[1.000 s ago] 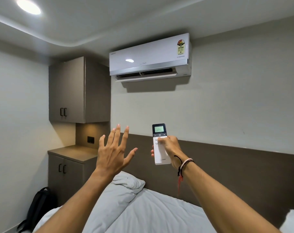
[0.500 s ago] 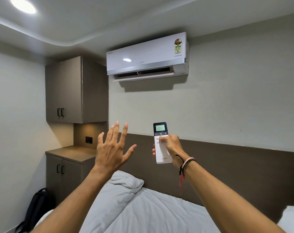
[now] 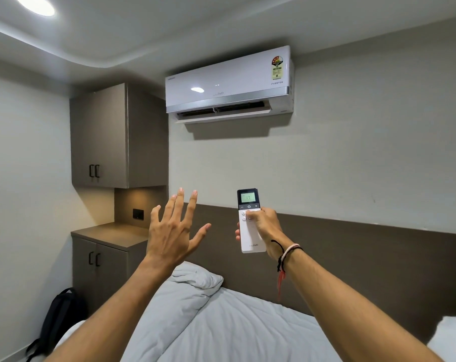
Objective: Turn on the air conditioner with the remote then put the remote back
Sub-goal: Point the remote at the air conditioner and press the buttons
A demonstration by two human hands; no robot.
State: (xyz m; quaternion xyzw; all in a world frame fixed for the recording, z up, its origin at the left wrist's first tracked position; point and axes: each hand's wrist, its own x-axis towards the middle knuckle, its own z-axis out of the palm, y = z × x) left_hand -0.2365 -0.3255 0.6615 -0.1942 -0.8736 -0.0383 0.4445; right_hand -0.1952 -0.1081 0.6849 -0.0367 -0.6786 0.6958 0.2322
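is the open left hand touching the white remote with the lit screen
Apart. The head view shows dark headboard panel between the spread left hand and the white remote, which only the right hand grips.

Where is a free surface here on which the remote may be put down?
The top of the lower cabinet, under the upper cabinet and beside the bed, shows bare. The bed cover is also open between both arms. The pillow crowds the bed's head. The right hand holds the remote; the left hand is free.
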